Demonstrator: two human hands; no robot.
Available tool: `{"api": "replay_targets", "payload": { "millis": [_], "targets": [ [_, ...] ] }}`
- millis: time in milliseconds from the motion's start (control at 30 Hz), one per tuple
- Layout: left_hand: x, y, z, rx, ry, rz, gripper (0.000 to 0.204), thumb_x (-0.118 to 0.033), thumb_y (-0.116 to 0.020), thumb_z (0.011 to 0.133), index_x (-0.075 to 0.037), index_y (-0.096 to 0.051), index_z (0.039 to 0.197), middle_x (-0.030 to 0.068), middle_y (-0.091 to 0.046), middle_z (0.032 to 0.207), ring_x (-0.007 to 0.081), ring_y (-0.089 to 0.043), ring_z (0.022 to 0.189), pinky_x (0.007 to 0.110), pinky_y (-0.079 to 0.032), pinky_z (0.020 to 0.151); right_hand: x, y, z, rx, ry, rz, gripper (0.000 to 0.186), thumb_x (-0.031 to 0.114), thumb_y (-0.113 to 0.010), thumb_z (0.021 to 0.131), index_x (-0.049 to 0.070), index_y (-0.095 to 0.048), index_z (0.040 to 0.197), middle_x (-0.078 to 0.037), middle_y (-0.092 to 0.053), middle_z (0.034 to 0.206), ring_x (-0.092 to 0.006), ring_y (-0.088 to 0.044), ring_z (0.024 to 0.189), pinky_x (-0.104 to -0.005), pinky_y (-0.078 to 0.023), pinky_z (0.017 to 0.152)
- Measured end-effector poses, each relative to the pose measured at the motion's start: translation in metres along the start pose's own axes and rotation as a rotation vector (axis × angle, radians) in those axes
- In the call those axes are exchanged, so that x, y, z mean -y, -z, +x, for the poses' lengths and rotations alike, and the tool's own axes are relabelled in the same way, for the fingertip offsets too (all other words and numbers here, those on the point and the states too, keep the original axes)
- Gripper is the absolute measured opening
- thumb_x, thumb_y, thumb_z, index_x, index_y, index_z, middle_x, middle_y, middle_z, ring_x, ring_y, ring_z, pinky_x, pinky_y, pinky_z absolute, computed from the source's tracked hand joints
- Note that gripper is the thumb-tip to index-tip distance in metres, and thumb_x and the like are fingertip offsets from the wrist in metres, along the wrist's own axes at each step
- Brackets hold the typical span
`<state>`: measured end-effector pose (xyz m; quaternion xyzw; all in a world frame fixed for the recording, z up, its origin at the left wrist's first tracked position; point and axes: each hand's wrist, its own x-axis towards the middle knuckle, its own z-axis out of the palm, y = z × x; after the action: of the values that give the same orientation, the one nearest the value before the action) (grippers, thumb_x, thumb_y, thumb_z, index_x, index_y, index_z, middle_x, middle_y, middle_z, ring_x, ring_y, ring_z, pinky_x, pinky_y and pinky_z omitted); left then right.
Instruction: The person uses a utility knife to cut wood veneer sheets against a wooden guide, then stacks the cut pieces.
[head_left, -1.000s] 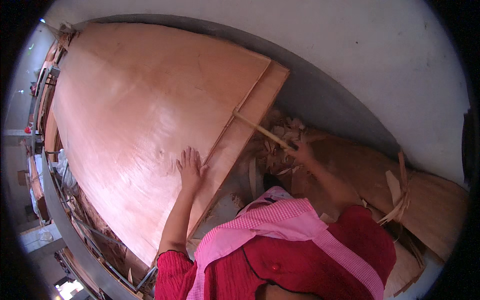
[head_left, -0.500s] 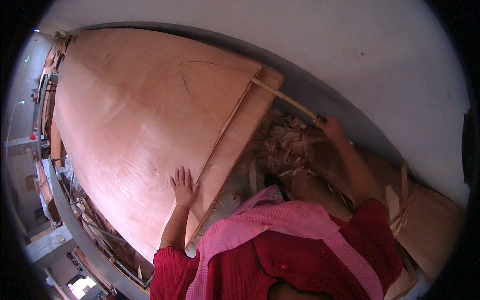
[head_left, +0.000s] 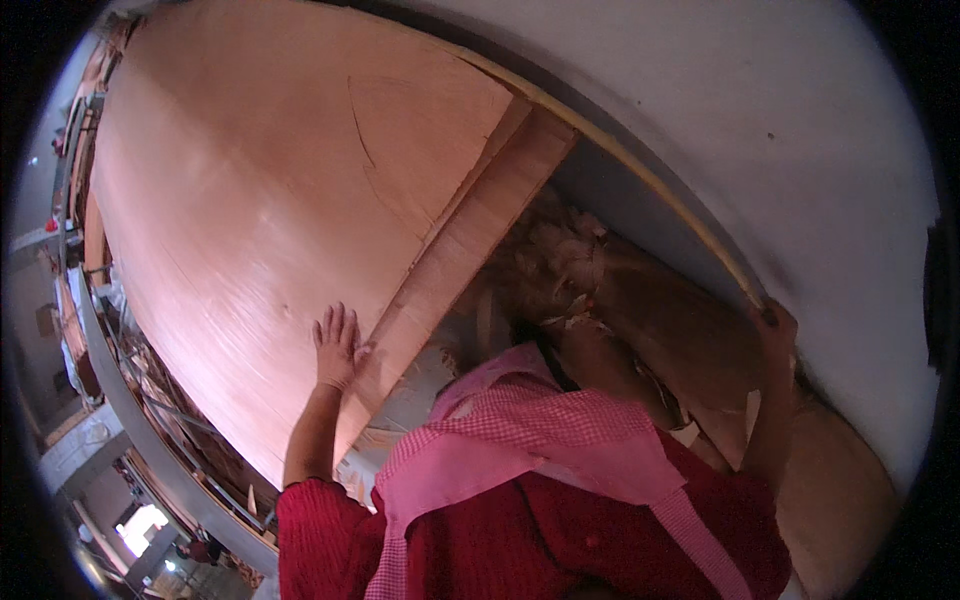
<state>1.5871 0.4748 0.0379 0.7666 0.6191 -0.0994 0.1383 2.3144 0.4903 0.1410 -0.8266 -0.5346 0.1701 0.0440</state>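
A broad, pale pinkish-brown stack of thin wood sheets (head_left: 230, 200) fills the upper left, with a strip (head_left: 530, 160) showing along its right edge. My left hand (head_left: 336, 345) rests open on the lower part of the top sheet near that edge. Out at the right, my right hand (head_left: 775, 330) grips a long, thin, yellowish wooden stick (head_left: 660, 185), which reaches up to the far top edge of the sheets.
Wood shavings (head_left: 560, 250) and a long brown wooden piece (head_left: 840, 490) lie below the stick. A pale wall (head_left: 790, 120) runs along the right. Metal railing (head_left: 110, 350) and stacked wood border the left; another person (head_left: 200, 550) is small at lower left.
My right hand has moved right with the stick, whose far end has shifted up to the sheets' top edge. My left hand stays spread on the top sheet. The view has shifted somewhat.
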Motion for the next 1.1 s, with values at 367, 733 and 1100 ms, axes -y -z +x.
{"api": "replay_targets", "payload": {
  "millis": [367, 733, 1100],
  "targets": [
    [-0.007, 0.018, 0.001, 0.063, 0.023, 0.022, 0.069, -0.047, -0.045, 0.079, -0.012, -0.023, 0.135, 0.0129, -0.014, 0.141, 0.0309, -0.011, 0.131, 0.052, -0.008, 0.102, -0.063, 0.14, -0.077, -0.46, 0.21, -0.033, 0.016, 0.005, -0.061, 0.079, 0.002, -0.062, 0.094, -0.007, -0.062, 0.087, -0.0115, -0.056, 0.079, -0.0232, -0.045, 0.066],
    [-0.011, 0.029, 0.013, -0.188, 0.021, -0.117, 0.05, -0.027, -0.05, 0.082, -0.011, -0.035, 0.127, 0.0131, -0.028, 0.135, 0.0317, -0.028, 0.123, 0.047, -0.024, 0.098, -0.154, 0.303, -0.199, -0.79, 0.166, -0.209, 0.021, 0.007, -0.063, 0.077, 0.003, -0.06, 0.098, -0.008, -0.061, 0.088, -0.0151, -0.058, 0.074, -0.0217, -0.048, 0.064],
    [-0.181, 0.231, 0.197, -0.03, -0.157, -2.012, 0.066, -0.049, -0.036, 0.086, -0.008, -0.018, 0.134, 0.0133, -0.027, 0.136, 0.0311, -0.029, 0.123, 0.048, -0.027, 0.098, -0.148, 0.369, -0.292, -1.096, -0.074, -0.599, 0.028, 0.026, -0.06, 0.079, 0.009, -0.059, 0.1, -0.008, -0.06, 0.094, -0.0172, -0.058, 0.08, -0.0257, -0.047, 0.062]
  ]
}}
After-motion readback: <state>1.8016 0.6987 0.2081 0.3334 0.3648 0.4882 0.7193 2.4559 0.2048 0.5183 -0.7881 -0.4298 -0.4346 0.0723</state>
